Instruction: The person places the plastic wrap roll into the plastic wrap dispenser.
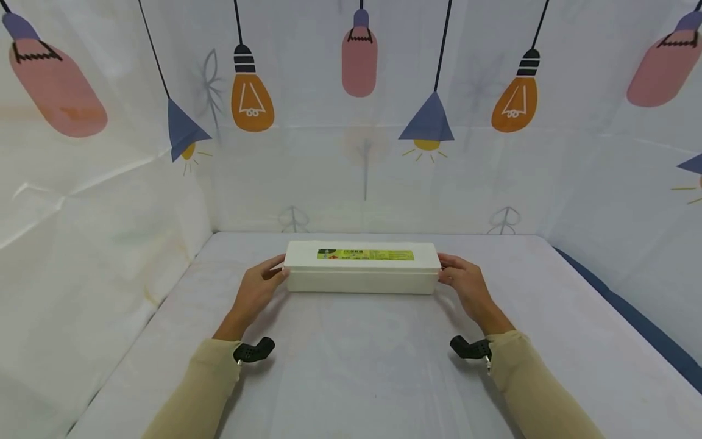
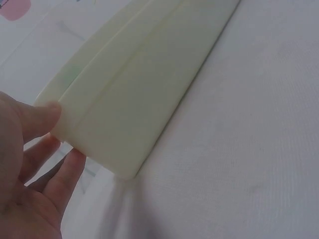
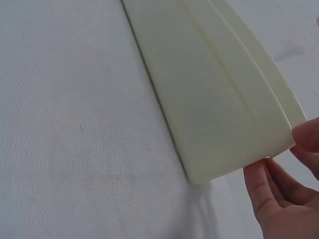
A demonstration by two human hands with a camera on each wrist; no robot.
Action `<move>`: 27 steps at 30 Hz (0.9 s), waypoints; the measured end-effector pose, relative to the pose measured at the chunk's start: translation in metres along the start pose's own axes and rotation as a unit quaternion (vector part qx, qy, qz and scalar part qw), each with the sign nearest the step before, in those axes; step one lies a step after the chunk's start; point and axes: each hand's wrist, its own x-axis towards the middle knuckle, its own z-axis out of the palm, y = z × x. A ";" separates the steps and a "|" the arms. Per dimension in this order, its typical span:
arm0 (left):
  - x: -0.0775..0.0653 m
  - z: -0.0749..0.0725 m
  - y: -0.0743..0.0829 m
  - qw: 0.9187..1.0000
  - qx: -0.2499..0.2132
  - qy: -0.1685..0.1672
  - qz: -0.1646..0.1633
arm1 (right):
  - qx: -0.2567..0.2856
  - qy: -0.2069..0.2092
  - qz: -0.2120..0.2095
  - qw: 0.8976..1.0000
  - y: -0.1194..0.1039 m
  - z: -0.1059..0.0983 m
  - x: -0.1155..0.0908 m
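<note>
A long white lidded box point(image 1: 359, 281) lies crosswise on the white-covered table, with a yellow-green printed label point(image 1: 365, 254) on its top. My left hand point(image 1: 256, 294) grips the left end of the box, thumb at the lid's front corner. In the left wrist view its fingertips point(image 2: 75, 155) meet the end wall along the lid's lower edge. At the opposite end my right hand point(image 1: 467, 286) grips in the same way. The right wrist view shows the right thumb point(image 3: 305, 135) on the lid's corner and fingers against the end wall. The lid sits on the box.
White cloth walls printed with hanging lamps point(image 1: 252, 100) stand behind and on both sides. A black wrist device point(image 1: 254, 350) sits at the left cuff, and another black device point(image 1: 470, 347) at the right. Dark blue fabric point(image 1: 631, 305) shows beyond the table's right edge.
</note>
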 end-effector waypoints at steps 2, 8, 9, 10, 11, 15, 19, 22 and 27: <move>-0.001 0.000 0.000 1.000 -0.002 0.000 0.004 | 0.005 0.002 0.000 1.000 0.001 0.001 0.001; -0.003 -0.002 0.003 1.000 -0.004 0.002 0.013 | 0.001 -0.008 0.002 1.000 -0.002 -0.001 0.001; -0.003 -0.002 0.003 1.000 -0.005 0.003 0.013 | -0.002 -0.010 0.000 1.000 -0.003 -0.001 0.000; -0.004 -0.002 0.004 1.000 -0.007 0.003 0.013 | -0.006 -0.010 0.001 1.000 -0.003 -0.002 0.000; -0.004 -0.002 0.005 1.000 -0.008 0.003 0.012 | -0.011 -0.009 0.004 1.000 -0.004 -0.003 -0.001; -0.004 -0.004 0.006 1.000 0.008 0.005 0.005 | -0.030 -0.011 0.012 0.999 -0.004 -0.004 -0.004; -0.005 -0.006 0.008 0.999 0.038 0.007 0.022 | -0.048 -0.015 0.003 0.999 -0.003 -0.006 -0.004; -0.005 -0.010 0.012 0.997 0.062 0.018 0.043 | -0.068 -0.015 -0.013 0.997 -0.004 -0.008 -0.003; -0.004 -0.014 0.016 0.991 0.097 0.047 0.076 | -0.103 -0.010 -0.027 0.994 -0.008 -0.010 -0.001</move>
